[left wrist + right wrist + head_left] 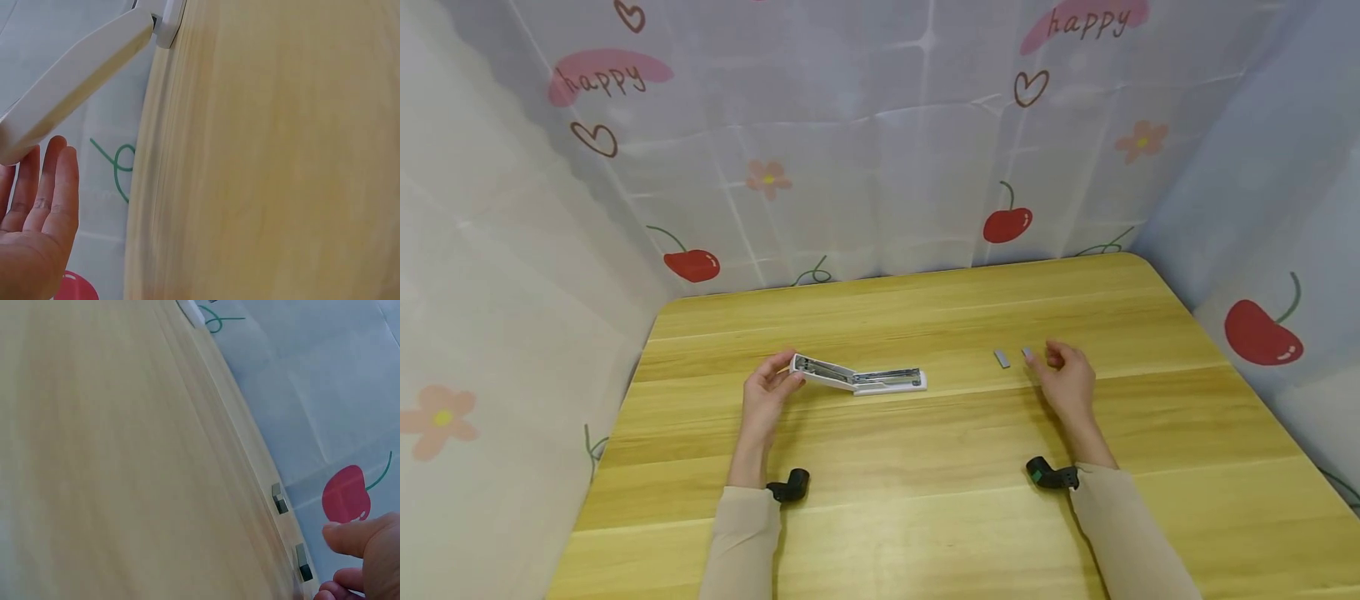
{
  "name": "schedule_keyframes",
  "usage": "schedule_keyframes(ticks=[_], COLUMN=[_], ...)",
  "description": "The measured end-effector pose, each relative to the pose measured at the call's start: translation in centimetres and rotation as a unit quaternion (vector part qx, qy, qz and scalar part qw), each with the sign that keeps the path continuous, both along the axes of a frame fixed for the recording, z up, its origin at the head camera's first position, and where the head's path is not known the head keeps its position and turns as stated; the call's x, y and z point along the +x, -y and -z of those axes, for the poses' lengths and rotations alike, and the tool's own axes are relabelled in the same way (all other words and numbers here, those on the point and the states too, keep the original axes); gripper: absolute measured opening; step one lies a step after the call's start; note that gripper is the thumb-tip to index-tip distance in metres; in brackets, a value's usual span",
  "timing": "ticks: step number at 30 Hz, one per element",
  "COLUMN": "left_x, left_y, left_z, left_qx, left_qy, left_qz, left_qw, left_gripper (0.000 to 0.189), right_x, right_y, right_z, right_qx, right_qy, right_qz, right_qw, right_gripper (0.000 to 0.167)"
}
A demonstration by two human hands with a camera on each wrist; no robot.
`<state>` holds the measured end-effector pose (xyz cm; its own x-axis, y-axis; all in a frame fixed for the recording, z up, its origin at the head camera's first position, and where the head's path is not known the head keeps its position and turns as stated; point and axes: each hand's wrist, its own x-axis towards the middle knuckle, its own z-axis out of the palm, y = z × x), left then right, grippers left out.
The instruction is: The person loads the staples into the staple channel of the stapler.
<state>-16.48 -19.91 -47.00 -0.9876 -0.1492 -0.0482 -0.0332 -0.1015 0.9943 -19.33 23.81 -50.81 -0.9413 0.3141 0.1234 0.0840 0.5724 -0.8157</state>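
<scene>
A white stapler (891, 387) lies unfolded on the table, with its metal inside showing. My left hand (765, 396) grips the raised end of its left arm between thumb and fingers; that white arm (81, 65) slants up off the table in the left wrist view. To the right lie two short grey staple strips: one strip (1002, 359) on its own, and another strip (1027, 352) right by my right thumb. The right hand (1070, 385) hovers there with thumb and fingers apart. Both strips (304, 562) rest on the wood in the right wrist view.
The wooden table (910, 500) runs up to a patterned curtain (865, 192) at the back, with more curtain on both sides. A black wrist camera (790, 486) sits on the left wrist and another camera (1048, 475) on the right.
</scene>
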Motion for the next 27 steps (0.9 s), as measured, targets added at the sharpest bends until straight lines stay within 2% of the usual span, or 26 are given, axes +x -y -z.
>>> schedule_keyframes(ticks=[7, 16, 27], left_x=[-0.08, -0.16, -0.11], left_y=[-0.03, 0.01, -0.36], left_z=[0.12, 0.23, 0.13], left_qx=[0.002, 0.001, 0.016], left_qy=[0.007, 0.000, -0.008], left_qz=[-0.002, 0.000, -0.006], left_qw=[1.0000, 1.0000, 0.9998], left_gripper=[0.041, 0.042, 0.043], right_x=[-0.01, -0.09, -0.01], right_y=[0.19, 0.26, 0.40], right_z=[0.54, 0.64, 0.62], right_qx=[0.003, 0.018, 0.031], right_qy=[-0.005, 0.008, -0.007], right_qz=[-0.004, -0.005, -0.009], right_qw=[1.0000, 0.9998, 0.9994], right_gripper=[0.046, 0.045, 0.040])
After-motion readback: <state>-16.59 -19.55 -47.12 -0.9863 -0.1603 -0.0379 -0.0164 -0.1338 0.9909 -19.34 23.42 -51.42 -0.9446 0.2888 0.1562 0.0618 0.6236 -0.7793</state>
